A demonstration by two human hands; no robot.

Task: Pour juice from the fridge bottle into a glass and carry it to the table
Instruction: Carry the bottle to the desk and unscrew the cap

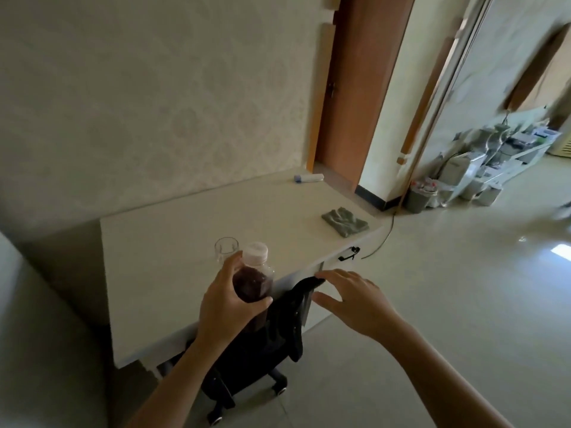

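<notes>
Leftmost, wall: pale patterned wallpaper [154, 103] runs behind the table and fills the left half of the view.
Table: a cream-topped table [173, 273] stands against that wall, with a black drawer handle [349, 254] on its front edge.
Glass: a clear glass [226, 248] stands upright on the table top, partly hidden behind the bottle and the left thumb; it looks empty, though blur makes that hard to confirm.
Left hand: the left hand [225, 301] is wrapped around the body of the bottle, thumb on the far side and fingers curled across the near side.
Bottle: a clear plastic bottle [253, 279] with a white cap, cap on, holds dark red juice; it is held upright just above the table's near edge, beside the glass.
Chair: a black wheeled chair [259, 350] is tucked under the table, below the bottle.
Right hand: the right hand [355, 298] is spread, fingers apart and holding nothing, its fingertips at the top of the chair back.
Cloth: a crumpled grey-green cloth [345, 222] lies near the table's right edge.
Far corner: a small white and blue object [309, 178], too blurred to name.
Door: a brown wooden door [355, 88] stands beyond the table.
Floor: pale glossy tiles [448, 288] spread to the right.
</notes>
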